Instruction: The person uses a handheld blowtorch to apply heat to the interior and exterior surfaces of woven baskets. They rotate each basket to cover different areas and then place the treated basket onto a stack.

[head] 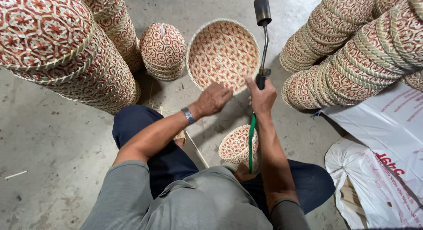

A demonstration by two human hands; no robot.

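View from above of a person seated on a concrete floor (57, 137). The left hand (214, 99) grips the near rim of a round woven basket (223, 53), red and cream, tipped so its open inside faces up. The right hand (262, 97), just right of that basket, is closed around the handle of a gas torch (263, 40), whose metal tube and dark nozzle run up past the basket's right edge. A green hose (252, 142) trails down from the torch. Below the basket, between the person's knees, sits a smaller woven basket (236, 145). Left of the held basket stand stacked baskets (162, 50); right of it lie more stacks (352, 53) and white plastic sacks (379, 168).
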